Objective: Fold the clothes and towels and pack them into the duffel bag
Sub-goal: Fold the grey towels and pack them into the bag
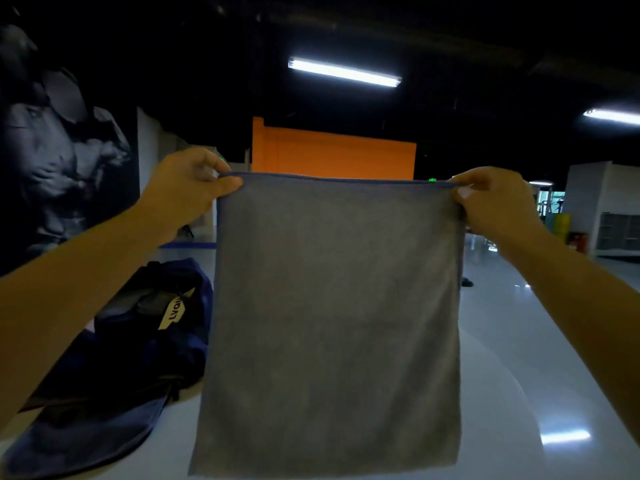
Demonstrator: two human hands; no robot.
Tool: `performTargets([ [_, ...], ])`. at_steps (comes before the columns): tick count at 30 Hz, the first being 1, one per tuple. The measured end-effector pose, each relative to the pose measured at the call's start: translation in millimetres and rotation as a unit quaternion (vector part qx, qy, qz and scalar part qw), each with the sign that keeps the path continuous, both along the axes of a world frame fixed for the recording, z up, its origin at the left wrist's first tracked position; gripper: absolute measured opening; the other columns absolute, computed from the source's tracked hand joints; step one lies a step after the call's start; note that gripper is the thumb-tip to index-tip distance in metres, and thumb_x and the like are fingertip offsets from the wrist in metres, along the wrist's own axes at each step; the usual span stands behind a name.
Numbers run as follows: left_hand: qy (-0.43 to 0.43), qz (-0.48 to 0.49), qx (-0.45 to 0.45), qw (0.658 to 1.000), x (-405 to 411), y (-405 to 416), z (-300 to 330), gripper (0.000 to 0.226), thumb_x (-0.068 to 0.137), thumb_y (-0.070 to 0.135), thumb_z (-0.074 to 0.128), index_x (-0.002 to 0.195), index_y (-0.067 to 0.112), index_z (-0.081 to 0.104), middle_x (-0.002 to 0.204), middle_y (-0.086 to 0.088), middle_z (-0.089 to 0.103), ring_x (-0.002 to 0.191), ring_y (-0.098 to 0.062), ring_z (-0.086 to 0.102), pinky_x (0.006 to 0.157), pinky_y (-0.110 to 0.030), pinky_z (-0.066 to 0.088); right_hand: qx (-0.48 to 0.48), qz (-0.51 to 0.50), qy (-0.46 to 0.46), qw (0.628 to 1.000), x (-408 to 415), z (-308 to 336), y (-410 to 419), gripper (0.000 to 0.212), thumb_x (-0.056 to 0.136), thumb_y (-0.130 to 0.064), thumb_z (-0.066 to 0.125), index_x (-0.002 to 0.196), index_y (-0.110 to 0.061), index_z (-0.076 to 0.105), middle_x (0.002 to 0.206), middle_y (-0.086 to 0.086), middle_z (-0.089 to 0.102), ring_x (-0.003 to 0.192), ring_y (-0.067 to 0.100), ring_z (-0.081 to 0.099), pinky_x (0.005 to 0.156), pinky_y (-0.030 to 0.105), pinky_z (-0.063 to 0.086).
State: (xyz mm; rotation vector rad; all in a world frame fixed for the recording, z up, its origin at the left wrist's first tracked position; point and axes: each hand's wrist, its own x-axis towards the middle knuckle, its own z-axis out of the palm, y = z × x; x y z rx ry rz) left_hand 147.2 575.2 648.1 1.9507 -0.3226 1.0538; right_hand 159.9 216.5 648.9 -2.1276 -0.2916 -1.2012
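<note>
We pinch the grey towel (332, 306) by its top corners, left hand (187, 188) and right hand (491, 202), centre frame, with what looks like the dark blue duffel bag (114, 358) lower left.

The grey towel (332, 323) you hold up hides the middle of the white table (519, 341) and the right part of the navy duffel bag (145, 341), so you cannot tell what lies behind it. The bag's near end runs off the bottom-left corner of the picture, and its open top is too dark to show what is inside. On the poster (59, 140) at the left, one patch is blurred out.
</note>
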Motion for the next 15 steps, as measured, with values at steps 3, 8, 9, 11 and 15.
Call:
performTargets([
  [3, 0.031, 0.032, 0.005, 0.999, 21, -8, -16, 0.014, 0.087, 0.022, 0.069, 0.096, 0.013, 0.064, 0.076, -0.001, 0.058, 0.065, -0.013, 0.052, 0.059, -0.02, 0.044, 0.033, 0.025, 0.087, 0.995, 20, -15, -1, 0.014, 0.094, -0.009, 0.051, 0.097, -0.017, 0.062, 0.073, -0.001, 0.055, 0.061, 0.01, 0.051, 0.054, 0.022, 0.042],
  [8, 0.209, 0.065, -0.018, 0.976, 78, -18, -119, 0.005, 0.086, 0.013, 0.07, 0.085, 0.012, 0.065, 0.08, -0.012, 0.065, 0.046, -0.007, 0.057, 0.051, -0.02, 0.049, 0.078, 0.018, 0.357, 0.931, 86, -107, 7, 0.019, 0.093, -0.001, 0.046, 0.083, -0.01, 0.059, 0.074, 0.018, 0.057, 0.045, 0.02, 0.053, 0.038, 0.025, 0.045],
  [9, 0.253, 0.07, -0.047, 0.964, 89, -19, -146, 0.005, 0.086, 0.012, 0.069, 0.083, 0.013, 0.065, 0.076, -0.011, 0.065, 0.039, -0.006, 0.056, 0.05, -0.022, 0.052, 0.115, 0.018, 0.394, 0.912, 96, -132, 11, 0.019, 0.094, -0.001, 0.046, 0.083, -0.012, 0.057, 0.081, 0.019, 0.056, 0.047, 0.022, 0.056, 0.036, 0.025, 0.047],
  [11, 0.322, 0.086, -0.106, 0.937, 106, -26, -200, 0.005, 0.086, 0.01, 0.068, 0.084, 0.014, 0.065, 0.073, -0.008, 0.065, 0.043, -0.016, 0.061, 0.053, -0.029, 0.058, 0.191, 0.023, 0.438, 0.878, 111, -178, 21, 0.014, 0.095, -0.002, 0.044, 0.092, -0.011, 0.054, 0.09, 0.018, 0.054, 0.058, 0.027, 0.061, 0.04, 0.032, 0.051],
  [15, 0.337, 0.09, -0.197, 0.916, 116, -49, -276, 0.005, 0.095, 0.011, 0.056, 0.093, 0.013, 0.051, 0.08, -0.002, 0.056, 0.048, -0.015, 0.061, 0.05, -0.03, 0.056, 0.245, 0.012, 0.405, 0.881, 122, -259, 37, 0.011, 0.091, -0.006, 0.046, 0.093, -0.014, 0.054, 0.097, 0.015, 0.061, 0.085, 0.029, 0.061, 0.073, 0.047, 0.055],
])
